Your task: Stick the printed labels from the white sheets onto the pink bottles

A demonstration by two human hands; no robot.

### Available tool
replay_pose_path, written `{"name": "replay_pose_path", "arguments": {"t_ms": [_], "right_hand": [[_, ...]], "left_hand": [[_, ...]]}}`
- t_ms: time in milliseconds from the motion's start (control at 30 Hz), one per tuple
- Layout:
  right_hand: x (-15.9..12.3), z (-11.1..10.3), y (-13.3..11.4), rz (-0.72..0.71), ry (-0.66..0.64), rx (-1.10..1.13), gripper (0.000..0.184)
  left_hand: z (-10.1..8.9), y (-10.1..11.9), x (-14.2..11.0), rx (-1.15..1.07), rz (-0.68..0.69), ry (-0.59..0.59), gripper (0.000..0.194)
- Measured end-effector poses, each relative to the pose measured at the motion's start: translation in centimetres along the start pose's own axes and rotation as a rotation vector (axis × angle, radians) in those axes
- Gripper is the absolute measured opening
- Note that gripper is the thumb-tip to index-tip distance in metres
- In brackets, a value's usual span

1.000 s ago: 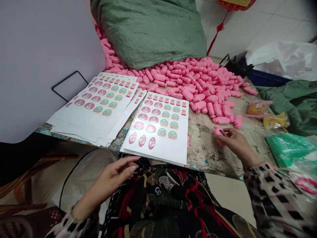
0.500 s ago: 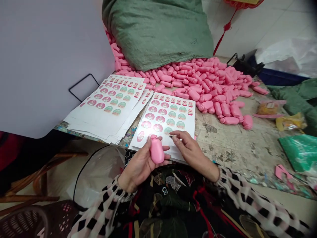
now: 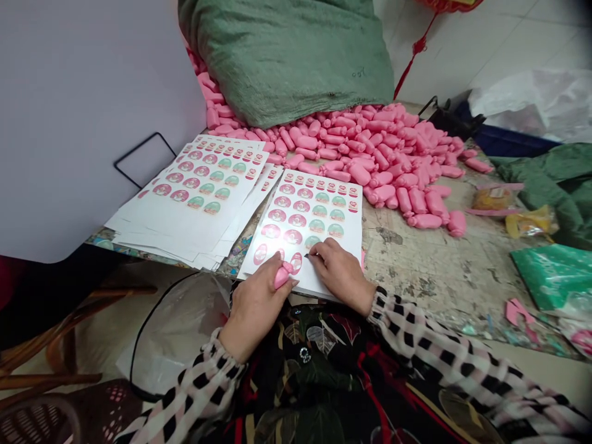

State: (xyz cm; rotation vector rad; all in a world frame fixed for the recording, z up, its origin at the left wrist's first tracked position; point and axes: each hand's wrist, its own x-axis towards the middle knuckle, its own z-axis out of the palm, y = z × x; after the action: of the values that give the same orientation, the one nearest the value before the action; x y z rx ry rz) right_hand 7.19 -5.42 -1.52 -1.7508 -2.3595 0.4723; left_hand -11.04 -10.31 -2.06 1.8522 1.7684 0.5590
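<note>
My left hand is wrapped round a small pink plastic bottle, most of which its fingers hide. It rests over the lower edge of a white sticker sheet. On that sheet are rows of pink and green oval stickers and small red labels along the top. My right hand lies on the same sheet, fingers pinched just right of a pink oval sticker. A small dark tip shows at its fingertips; what it belongs to is hidden.
A stack of sticker sheets lies to the left. Behind, a heap of pink bottles spreads from under a green sack. At right are a green packet and a yellow wrapped item. A grey panel stands at left.
My left hand has turned palm down and moved onto the sheet's lower edge with the bottle. My right hand has come down onto the sheet beside the bottom stickers.
</note>
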Motion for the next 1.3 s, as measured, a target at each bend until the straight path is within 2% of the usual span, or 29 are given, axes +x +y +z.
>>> {"name": "replay_pose_path", "arguments": {"t_ms": [233, 367, 600, 1033, 1300], "right_hand": [[0.0, -0.3, -0.3, -0.061, -0.02, -0.106, 0.027], [-0.1, -0.5, -0.3, -0.086, -0.037, -0.105, 0.025], [0.1, -0.8, -0.2, -0.094, -0.03, -0.123, 0.026], [0.3, -0.8, 0.3, -0.135, -0.068, -0.061, 0.023], [-0.1, -0.2, 0.4, -0.12, -0.074, 0.04, 0.021]], "left_hand": [[0.7, 0.2, -0.1, 0.06, -0.06, -0.012, 0.056], [0.7, 0.1, -0.1, 0.0, -0.071, -0.012, 0.056], [1.4, -0.5, -0.1, -0.143, -0.004, 0.054, 0.052], [2.0, -0.9, -0.1, -0.166, 0.036, 0.089, 0.044], [2.0, -0.9, -0.1, -0.165, 0.018, 0.078, 0.047]]}}
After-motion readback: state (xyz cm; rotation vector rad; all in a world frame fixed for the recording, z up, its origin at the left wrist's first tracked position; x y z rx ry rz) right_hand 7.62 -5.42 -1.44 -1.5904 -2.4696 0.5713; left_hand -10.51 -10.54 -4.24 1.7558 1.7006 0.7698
